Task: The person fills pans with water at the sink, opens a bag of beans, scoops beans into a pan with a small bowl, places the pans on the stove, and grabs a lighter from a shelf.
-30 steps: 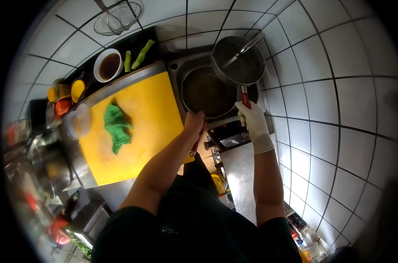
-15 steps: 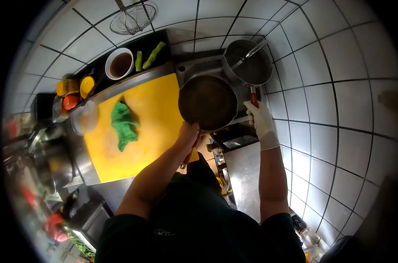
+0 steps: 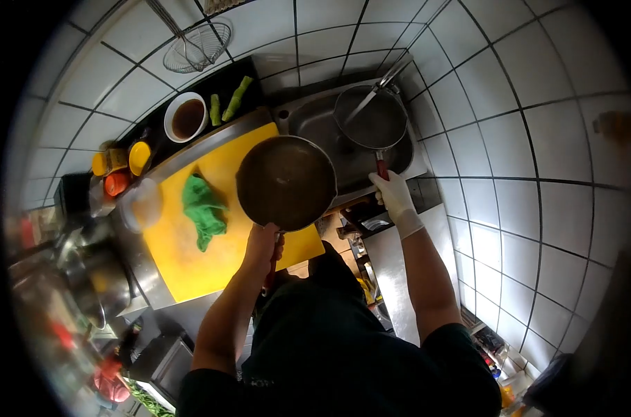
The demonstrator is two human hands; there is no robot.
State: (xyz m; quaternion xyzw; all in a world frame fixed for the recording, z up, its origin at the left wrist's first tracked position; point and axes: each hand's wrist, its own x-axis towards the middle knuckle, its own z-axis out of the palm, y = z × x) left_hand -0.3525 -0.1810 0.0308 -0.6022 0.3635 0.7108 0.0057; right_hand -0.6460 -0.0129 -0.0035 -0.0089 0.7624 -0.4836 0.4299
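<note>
Wrapped round the red handle of a dark frying pan (image 3: 286, 182), my bare left hand (image 3: 263, 244) holds it over the right part of the yellow cutting board (image 3: 183, 271). My right hand (image 3: 395, 198), in a white glove, grips the red handle of a second pan (image 3: 371, 118). That pan is over the right part of the metal sink (image 3: 315, 125), and a metal utensil (image 3: 364, 104) rests in it. A crumpled green cloth (image 3: 203, 212) lies on the board, left of the frying pan.
Behind the board are a white bowl of brown liquid (image 3: 187, 118) and green stalks (image 3: 237, 99). A wire strainer (image 3: 197, 48) hangs on the tiled wall. Yellow- and orange-topped containers (image 3: 117, 183) and a clear container (image 3: 140, 206) stand left; a steel counter (image 3: 392, 260) is lower right.
The frying pan in my left hand has moved left, out of the sink area and over the board. The second pan has come down lower in the sink, still in my right hand.
</note>
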